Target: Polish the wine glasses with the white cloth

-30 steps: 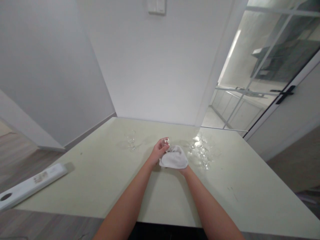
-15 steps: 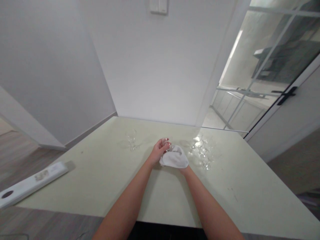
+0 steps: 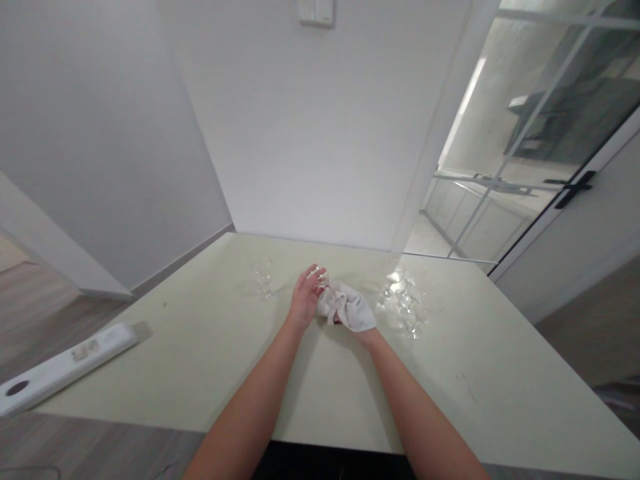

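My left hand (image 3: 303,301) curls its fingers around the bowl of a small clear glass (image 3: 324,277), above the middle of the table. A crumpled white cloth (image 3: 356,308) covers most of my right hand (image 3: 369,337), which grips it against the lower part of that glass. The cloth hides my right fingers and the glass's foot. Left of my hands stands a clear stemmed glass (image 3: 263,279). Just right of them is a cluster of several clear glasses (image 3: 404,297), hard to separate by eye.
A pale green table (image 3: 210,360) reaches back to a white wall (image 3: 310,147). On its left edge lies a long white bar-shaped object (image 3: 70,367) with an oval dark opening. A glass-paned door (image 3: 530,147) with a black handle is at the right.
My left hand has shifted slightly left and its fingers have loosened and turned around the glass. The cloth has gone from spread smooth to bunched, turning with my right hand.
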`<state>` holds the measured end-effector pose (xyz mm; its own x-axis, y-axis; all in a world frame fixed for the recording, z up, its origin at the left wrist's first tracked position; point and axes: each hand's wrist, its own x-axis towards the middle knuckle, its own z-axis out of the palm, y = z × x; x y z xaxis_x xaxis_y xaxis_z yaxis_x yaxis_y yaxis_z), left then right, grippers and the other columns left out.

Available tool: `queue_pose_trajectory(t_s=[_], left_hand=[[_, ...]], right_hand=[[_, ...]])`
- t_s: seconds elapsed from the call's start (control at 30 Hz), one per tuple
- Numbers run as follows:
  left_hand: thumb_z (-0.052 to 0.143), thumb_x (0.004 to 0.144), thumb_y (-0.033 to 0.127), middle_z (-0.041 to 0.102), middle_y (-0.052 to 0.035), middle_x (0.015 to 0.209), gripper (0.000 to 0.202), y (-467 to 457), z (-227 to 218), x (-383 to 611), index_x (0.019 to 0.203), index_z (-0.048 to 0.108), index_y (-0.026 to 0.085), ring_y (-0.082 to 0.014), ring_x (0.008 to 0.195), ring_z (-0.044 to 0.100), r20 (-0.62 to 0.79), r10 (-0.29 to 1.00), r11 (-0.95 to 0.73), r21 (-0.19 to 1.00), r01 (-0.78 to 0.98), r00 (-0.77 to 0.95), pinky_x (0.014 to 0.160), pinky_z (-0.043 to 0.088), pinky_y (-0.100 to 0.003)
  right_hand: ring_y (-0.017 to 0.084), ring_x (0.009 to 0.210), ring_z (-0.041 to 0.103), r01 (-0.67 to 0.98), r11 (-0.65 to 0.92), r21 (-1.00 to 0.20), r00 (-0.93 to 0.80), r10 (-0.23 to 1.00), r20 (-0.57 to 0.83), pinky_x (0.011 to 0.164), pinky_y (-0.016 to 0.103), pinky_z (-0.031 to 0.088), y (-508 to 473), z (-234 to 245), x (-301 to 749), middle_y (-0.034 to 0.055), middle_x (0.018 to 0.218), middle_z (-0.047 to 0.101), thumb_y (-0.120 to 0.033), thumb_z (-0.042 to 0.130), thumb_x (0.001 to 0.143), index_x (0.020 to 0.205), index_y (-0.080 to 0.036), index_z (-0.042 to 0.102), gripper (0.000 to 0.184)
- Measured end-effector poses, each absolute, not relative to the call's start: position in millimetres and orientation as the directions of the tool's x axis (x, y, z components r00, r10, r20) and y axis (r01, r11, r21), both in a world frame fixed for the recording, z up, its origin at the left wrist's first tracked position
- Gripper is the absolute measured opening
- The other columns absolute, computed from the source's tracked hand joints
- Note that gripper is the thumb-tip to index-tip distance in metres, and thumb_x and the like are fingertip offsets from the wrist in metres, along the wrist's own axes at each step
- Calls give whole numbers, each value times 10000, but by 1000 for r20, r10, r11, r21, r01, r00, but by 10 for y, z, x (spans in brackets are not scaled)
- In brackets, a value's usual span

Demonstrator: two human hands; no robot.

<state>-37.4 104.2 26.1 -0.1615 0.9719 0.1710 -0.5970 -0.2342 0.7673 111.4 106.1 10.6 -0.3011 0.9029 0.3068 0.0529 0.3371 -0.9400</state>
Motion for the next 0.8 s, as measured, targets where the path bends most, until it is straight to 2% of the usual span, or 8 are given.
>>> queue_pose_trajectory(t_s=[0.07, 0.13, 0.23, 0.3, 0.37, 0.57, 0.7, 0.8], left_hand=[[746, 723, 367, 637, -85, 1192, 493, 1027, 263, -335, 1161, 574, 221, -133, 888, 630, 197, 973, -232, 793, -564, -122, 791, 515, -278], [765, 710, 358, 630, -97, 1204, 540, 1013, 270, -308, 1191, 563, 219, -148, 907, 627, 224, 970, -242, 813, -530, -99, 801, 519, -301], [772, 712, 339, 602, -112, 1252, 591, 1003, 283, -303, 1239, 533, 224, -164, 953, 619, 265, 960, -273, 829, -488, -88, 827, 522, -326], [777, 709, 322, 584, -120, 1281, 620, 1001, 289, -311, 1263, 516, 225, -172, 978, 611, 292, 954, -292, 841, -456, -72, 853, 520, -345], [784, 701, 309, 582, -124, 1286, 639, 997, 294, -314, 1272, 511, 222, -178, 992, 608, 317, 947, -313, 856, -412, -61, 882, 512, -361], [782, 699, 266, 593, -117, 1274, 615, 956, 326, -284, 1255, 522, 221, -178, 1008, 607, 380, 923, -381, 880, -282, -61, 904, 490, -353], [791, 683, 233, 581, -113, 1292, 629, 918, 347, -257, 1251, 522, 238, -182, 1007, 607, 386, 921, -384, 888, -253, -42, 868, 500, -344], [801, 666, 223, 576, -116, 1299, 642, 906, 348, -243, 1248, 530, 243, -185, 1021, 599, 390, 920, -384, 888, -252, -31, 853, 500, -332]], right_hand=[[249, 1045, 631, 49, 439, -897, -368, 843, 392, 1005, 401, 458, 992, 154, 1104, 78, 1077, 692, -298, 684, 690, 1059, -202, 656, 383], [240, 980, 652, -6, 406, -914, -391, 840, 376, 923, 387, 510, 921, 162, 1127, 76, 1063, 695, -304, 721, 644, 1084, -194, 632, 462], [241, 923, 669, -240, 126, -962, -392, 895, 215, 767, 395, 578, 864, 64, 1165, 86, 1128, 671, -368, 727, 654, 1161, -228, 562, 551], [250, 950, 665, -357, 18, -934, -371, 915, 159, 777, 424, 581, 870, -35, 1170, 88, 1166, 654, -359, 752, 632, 1166, -236, 553, 583], [257, 954, 665, -395, -31, -918, -342, 932, 116, 787, 440, 580, 895, -111, 1163, 88, 1158, 660, -347, 779, 605, 1131, -230, 576, 576], [258, 912, 672, -367, -95, -925, -283, 959, 14, 713, 418, 593, 964, -179, 1136, 90, 1116, 680, -446, 763, 631, 1071, -209, 593, 528], [236, 863, 671, -323, -64, -944, -267, 963, 26, 655, 378, 584, 1015, -248, 1127, 80, 1063, 681, -472, 722, 686, 1042, -228, 576, 455], [213, 802, 662, -198, 19, -980, -263, 962, 71, 620, 348, 566, 1045, -302, 1135, 81, 1009, 673, -482, 625, 782, 1009, -220, 577, 350]])
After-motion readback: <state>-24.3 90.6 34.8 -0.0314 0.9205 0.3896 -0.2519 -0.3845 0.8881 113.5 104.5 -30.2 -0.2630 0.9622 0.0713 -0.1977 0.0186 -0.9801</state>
